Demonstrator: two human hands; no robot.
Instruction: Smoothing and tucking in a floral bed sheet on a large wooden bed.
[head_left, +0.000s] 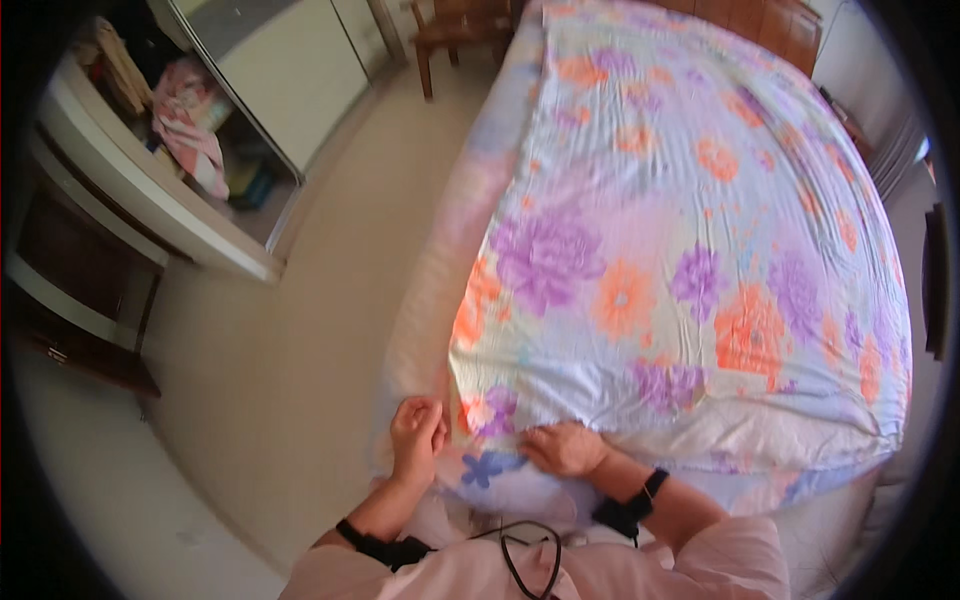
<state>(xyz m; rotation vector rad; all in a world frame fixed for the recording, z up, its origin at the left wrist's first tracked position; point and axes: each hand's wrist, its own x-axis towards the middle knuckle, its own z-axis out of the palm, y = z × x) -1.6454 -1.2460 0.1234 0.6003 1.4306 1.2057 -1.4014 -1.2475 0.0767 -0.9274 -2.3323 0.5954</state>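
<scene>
A floral bed cover (622, 300) in white, purple and orange is spread over a bed in front of me, with wrinkles running through it. Its near left corner lies between my two hands. My right hand (566, 448) has its fingers curled over the cover's near hem and appears to grip it. Beside that corner, at the left edge of the pastel mattress sheet (420, 330), is my left hand (417, 433) with bent fingers. Whether cloth is pinched in it is hidden. Toward the right, the near hem is folded and bunched, showing a paler side.
Tiled floor (330, 292) runs along the bed's left side. A wooden chair (461, 30) stands near the wooden headboard (735, 22). At left are a wardrobe with a sliding door (300, 82), heaped clothes (191, 124), and a dark door (82, 330). A black cord (559, 555) hangs at my chest.
</scene>
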